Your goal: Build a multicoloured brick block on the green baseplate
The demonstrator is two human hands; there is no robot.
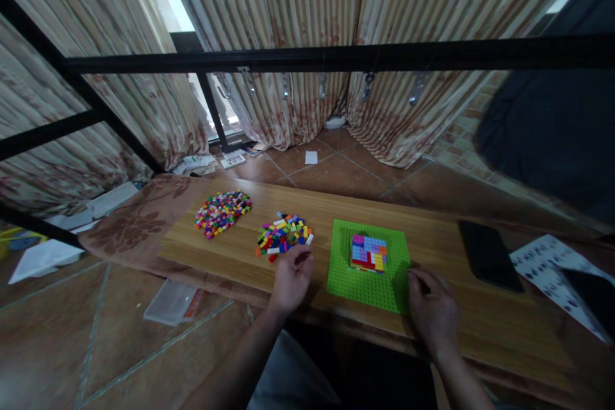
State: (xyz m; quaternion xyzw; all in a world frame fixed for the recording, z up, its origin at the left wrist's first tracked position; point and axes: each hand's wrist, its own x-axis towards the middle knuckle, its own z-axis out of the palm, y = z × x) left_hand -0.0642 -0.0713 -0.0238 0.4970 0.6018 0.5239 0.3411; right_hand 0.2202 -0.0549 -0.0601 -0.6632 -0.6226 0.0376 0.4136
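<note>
A bright green baseplate [342,282] lies on the wooden board, bearing a low, roughly square block of bricks [369,252] in purple, blue, red, yellow and orange. My left hand [294,272] is at the near edge of a loose pile of mixed bricks [284,232], its fingers curled together; whatever they pinch is too small to make out. On the other side, my right hand [432,304] rests by the baseplate's right edge with curled fingers, and I cannot make out anything in them. Farther left is a second pile of smaller, multicoloured bricks [221,213].
A black phone [490,256] lies on the right of the wooden board [307,195]. Beyond it are a printed sheet [542,256] and another dark device [589,291]. A black metal bar [307,59] with hooks crosses in front of striped curtains.
</note>
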